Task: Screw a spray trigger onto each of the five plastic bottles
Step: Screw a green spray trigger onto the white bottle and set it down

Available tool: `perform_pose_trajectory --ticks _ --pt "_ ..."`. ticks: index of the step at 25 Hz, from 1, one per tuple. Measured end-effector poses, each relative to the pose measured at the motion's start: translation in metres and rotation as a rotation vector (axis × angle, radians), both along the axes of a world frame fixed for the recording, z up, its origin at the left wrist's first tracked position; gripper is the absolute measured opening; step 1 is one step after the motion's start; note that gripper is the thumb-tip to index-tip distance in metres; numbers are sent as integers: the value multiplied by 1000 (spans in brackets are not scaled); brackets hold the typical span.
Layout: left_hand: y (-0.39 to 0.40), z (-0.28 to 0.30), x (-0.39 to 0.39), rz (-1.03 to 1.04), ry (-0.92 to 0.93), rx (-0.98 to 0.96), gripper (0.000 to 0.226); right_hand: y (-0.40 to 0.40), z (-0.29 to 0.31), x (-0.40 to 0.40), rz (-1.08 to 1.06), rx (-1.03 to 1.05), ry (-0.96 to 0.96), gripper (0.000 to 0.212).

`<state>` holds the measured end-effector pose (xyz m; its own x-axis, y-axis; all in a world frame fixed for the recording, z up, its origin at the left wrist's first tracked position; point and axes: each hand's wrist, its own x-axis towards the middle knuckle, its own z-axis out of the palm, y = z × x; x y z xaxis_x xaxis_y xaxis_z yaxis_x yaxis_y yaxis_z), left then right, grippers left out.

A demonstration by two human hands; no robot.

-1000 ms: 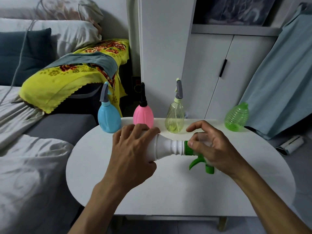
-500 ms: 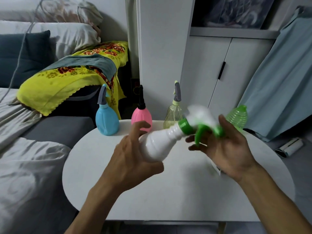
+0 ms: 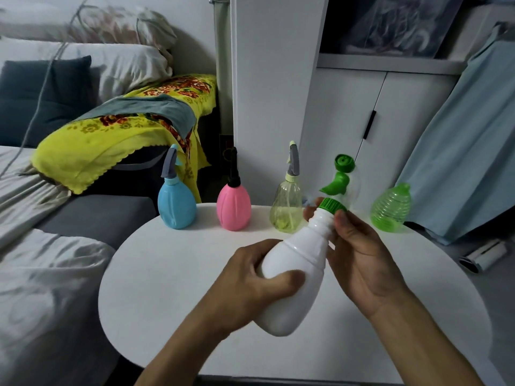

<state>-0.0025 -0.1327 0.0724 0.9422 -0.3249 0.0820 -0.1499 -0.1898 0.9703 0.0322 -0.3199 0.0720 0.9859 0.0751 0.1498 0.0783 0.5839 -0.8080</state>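
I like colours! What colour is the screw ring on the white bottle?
Green. The ribbed collar on the white bottle shows clearly in the head view.

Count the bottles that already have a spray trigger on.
4: blue bottle, pink bottle and clear yellowish bottle standing along the table's far edge, plus the white bottle held in both hands. None seem hidden.

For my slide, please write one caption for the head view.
Both hands hold a white bottle, fingers at its green trigger collar.
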Motion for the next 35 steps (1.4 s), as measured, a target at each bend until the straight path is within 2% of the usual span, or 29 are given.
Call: perform_pose_trajectory --ticks 2,4,5,7,9,11,13,17,20,22,24,26,28,32,35 --pt "-7 -4 -2 69 -78 172 60 -3 -2 -1 -55 -63 35 21" --pt "-12 -7 -4 51 -65 333 72 -5 -2 -2 -24 -74 112 17" --pt "-11 -7 -3 -3 -20 332 71 -5 -2 -4 59 -23 158 16" --pt "-6 -4 0 -205 130 241 63 -7 0 -7 256 119 206 29" --pt "-2 4 2 -391 266 180 58 -9 1 -10 344 169 196 38" --pt "-4 3 2 -382 244 217 57 -9 3 -12 327 150 194 31" --pt "-11 0 1 -293 164 278 59 -7 7 -12 224 83 204 24" --pt "-26 -6 -1 -150 -13 358 64 -5 11 -8 -7 47 213 24" --pt "-33 -10 -2 -90 -90 372 68 -8 11 -7 -80 14 159 24" --pt "-31 -12 2 -146 -24 329 76 -13 11 -8 -28 17 84 27" --pt "-25 -12 6 -256 129 214 81 -19 10 -11 142 92 -15 26" --pt "-20 -11 7 -379 209 146 75 -22 11 -14 313 142 -83 23" --pt "-21 -11 5 -476 264 112 65 -20 13 -16 369 127 -82 23" --pt "-25 -18 4 -334 224 117 58 -12 16 -16 74 -4 52 32" --pt "-28 -17 3 -317 178 114 57 -11 20 -16 0 -6 82 32"
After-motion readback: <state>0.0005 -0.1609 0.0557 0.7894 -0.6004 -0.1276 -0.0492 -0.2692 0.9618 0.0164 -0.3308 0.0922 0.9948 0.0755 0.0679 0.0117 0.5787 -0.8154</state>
